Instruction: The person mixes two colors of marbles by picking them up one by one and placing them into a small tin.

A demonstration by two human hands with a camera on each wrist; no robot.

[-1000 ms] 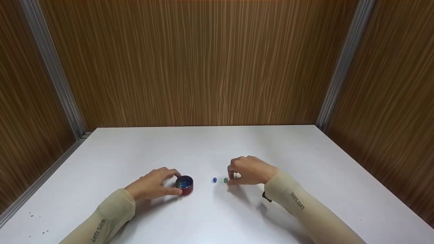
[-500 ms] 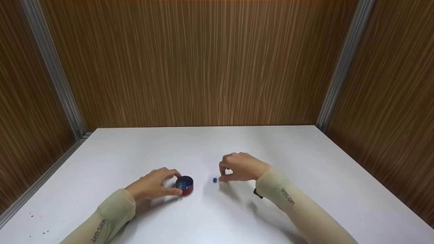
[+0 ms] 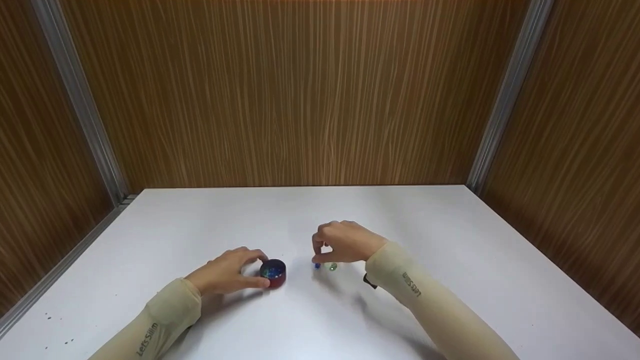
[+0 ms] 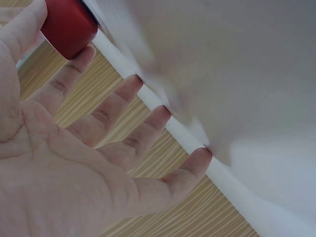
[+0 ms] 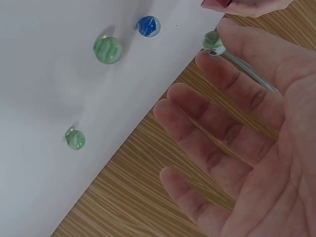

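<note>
White table (image 3: 450, 225), boxed in by wood-grain walls (image 3: 300, 100) with metal posts (image 3: 505, 95) at the two far corners.

Near the table's near edge, left of its middle: red cup (image 3: 273, 273), upright, mouth up, round with no long axis to speak of. Blue inside, with glints of colour; contents too small to make out from the head view. Clasped by the left hand (image 3: 227, 272), thumb on the near side and forefinger on the far side of the wall. From the left wrist, only a corner of the cup (image 4: 69, 24) in view, cut off by the top edge; other fingers (image 4: 148, 131) stretched out with tips on the table.

Right of the cup, well clear of every edge: right hand (image 3: 345, 242), arched above the surface, thumb and forefinger pinched on a clear marble (image 5: 213, 43) with a greenish tint. Seen only from the right wrist; hidden under the hand from the head view. Remaining fingers (image 5: 217, 123) loosely spread, holding nothing.

Just below that hand, on the bare table: blue marble (image 3: 317, 265) and, just beside it to the right, green marble (image 3: 332, 267), apart from each other. Smaller green marble (image 5: 75, 139) further off, seen from the right wrist alone.

Beige sleeves (image 3: 430, 305) over both forearms, cut off at the bottom edge.
</note>
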